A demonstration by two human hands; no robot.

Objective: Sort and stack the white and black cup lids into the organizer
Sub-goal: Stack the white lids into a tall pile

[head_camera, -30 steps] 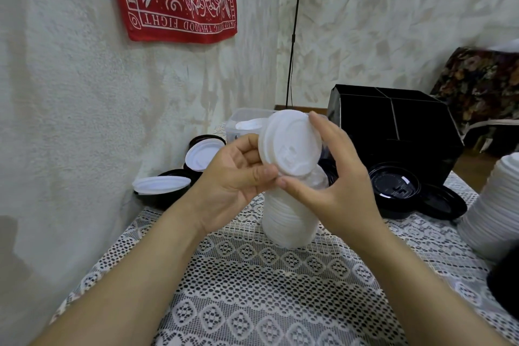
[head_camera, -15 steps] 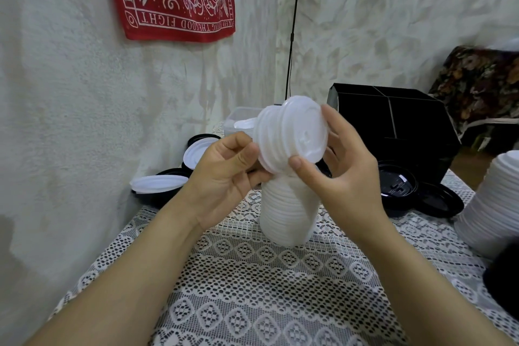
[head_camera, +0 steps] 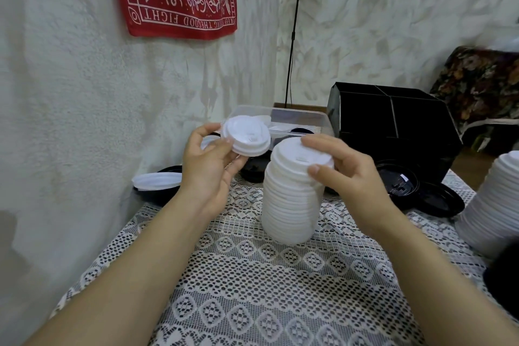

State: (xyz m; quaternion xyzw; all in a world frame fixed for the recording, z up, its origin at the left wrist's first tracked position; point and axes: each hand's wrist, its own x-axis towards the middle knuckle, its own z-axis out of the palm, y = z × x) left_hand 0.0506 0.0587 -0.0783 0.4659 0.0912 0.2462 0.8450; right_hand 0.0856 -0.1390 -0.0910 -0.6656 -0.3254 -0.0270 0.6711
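Note:
A tall stack of white lids [head_camera: 289, 199] stands on the lace-covered table in front of me. My right hand [head_camera: 345, 177] grips the top of that stack, fingers curled over the uppermost lid. My left hand [head_camera: 207, 168] holds a small bunch of white lids [head_camera: 245, 136] up in the air, just left of the stack and apart from it. The black organizer [head_camera: 393, 126] with its divided compartments sits behind, at the back right. Black lids [head_camera: 398, 181] lie on the table at its foot.
A clear plastic bin [head_camera: 283, 118] stands behind the stack. More white lids [head_camera: 157, 180] rest on black ones by the left wall. Another tall white lid stack [head_camera: 494, 202] is at the right edge, with a dark object [head_camera: 505, 275] below it. Lace tablecloth [head_camera: 252, 289] covers the near table.
Both hands held a bunch of white lids together above the stack. Now the bunch is split: my left hand keeps a few lids, my right hand has come down onto the stack top.

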